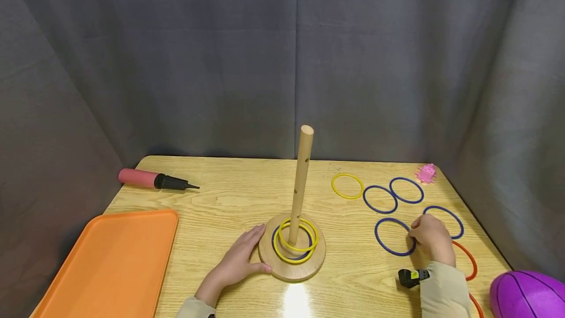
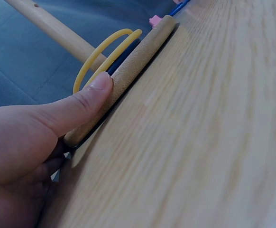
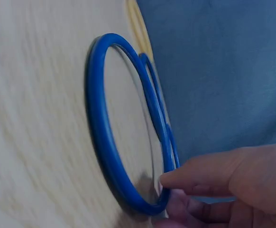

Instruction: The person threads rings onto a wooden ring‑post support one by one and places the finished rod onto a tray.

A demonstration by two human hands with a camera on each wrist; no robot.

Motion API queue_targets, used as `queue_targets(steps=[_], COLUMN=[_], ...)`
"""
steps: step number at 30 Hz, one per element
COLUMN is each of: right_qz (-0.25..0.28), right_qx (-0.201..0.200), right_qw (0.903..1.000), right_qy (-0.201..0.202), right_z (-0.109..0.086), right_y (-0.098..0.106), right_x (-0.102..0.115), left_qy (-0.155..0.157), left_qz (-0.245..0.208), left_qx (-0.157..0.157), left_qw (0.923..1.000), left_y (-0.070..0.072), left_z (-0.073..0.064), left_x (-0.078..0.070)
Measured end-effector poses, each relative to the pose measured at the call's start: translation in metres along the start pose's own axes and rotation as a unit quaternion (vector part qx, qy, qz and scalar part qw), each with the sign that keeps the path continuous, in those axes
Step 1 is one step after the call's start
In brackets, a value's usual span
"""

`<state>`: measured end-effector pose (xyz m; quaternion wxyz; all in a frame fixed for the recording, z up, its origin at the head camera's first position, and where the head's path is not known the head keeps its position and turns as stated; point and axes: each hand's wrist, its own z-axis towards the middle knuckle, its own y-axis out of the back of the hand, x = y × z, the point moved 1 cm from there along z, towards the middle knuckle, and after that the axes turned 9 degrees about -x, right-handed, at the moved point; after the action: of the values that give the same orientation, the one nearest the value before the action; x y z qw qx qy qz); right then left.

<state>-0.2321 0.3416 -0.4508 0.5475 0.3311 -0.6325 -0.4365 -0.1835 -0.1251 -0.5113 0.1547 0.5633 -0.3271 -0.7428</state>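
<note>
A wooden ring-toss stand [image 1: 301, 175] with an upright post and round base stands mid-table. Two yellow rings [image 2: 132, 42] and a dark blue ring lie around the foot of its post, one yellow ring tilted over the others. My left hand [image 1: 238, 261] grips the left side of the base, thumb [image 2: 93, 95] against its rim, the other fingers partly hidden behind. To the right, my right hand [image 1: 432, 237] pinches the near edge of a blue ring [image 3: 96, 95] between thumb and fingers. This ring is at or just above the tabletop; the exact gap is unclear.
Beyond my right hand lie a yellow ring [image 1: 348, 198] and several blue rings [image 1: 379, 212]. Red rings [image 1: 475, 264] sit partly under my right forearm, beside a purple ball [image 1: 525, 293]. A pink toy [image 1: 425, 174], orange tray [image 1: 173, 239] and hand pump [image 1: 137, 178] lie near the edges.
</note>
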Motion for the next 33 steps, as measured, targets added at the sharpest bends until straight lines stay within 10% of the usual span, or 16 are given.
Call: queue_targets(steps=[10,16,24,33], right_qz=[0.098,0.226,0.446,0.620], right_qx=[-0.068,-0.078,-0.050,0.019], right_qw=[0.9925,0.9704,0.8936,0.7798], right_qy=[-0.029,-0.037,-0.006,0.081], right_z=[-0.004,-0.007,-0.009,-0.018], right_y=[0.006,0.013,0.029,0.045], right_x=[0.011,0.026,0.058,0.110], left_qy=[0.009,0.010,0.003,0.003], left_qz=[0.000,0.000,0.005,0.001], left_qx=[0.007,0.005,-0.003,0.000], left_qw=[0.9999,0.9999,1.0000,1.0000], left_y=[0.000,-0.001,0.000,0.000], left_z=[0.000,0.000,0.000,0.000], left_x=[-0.001,0.000,0.000,0.001])
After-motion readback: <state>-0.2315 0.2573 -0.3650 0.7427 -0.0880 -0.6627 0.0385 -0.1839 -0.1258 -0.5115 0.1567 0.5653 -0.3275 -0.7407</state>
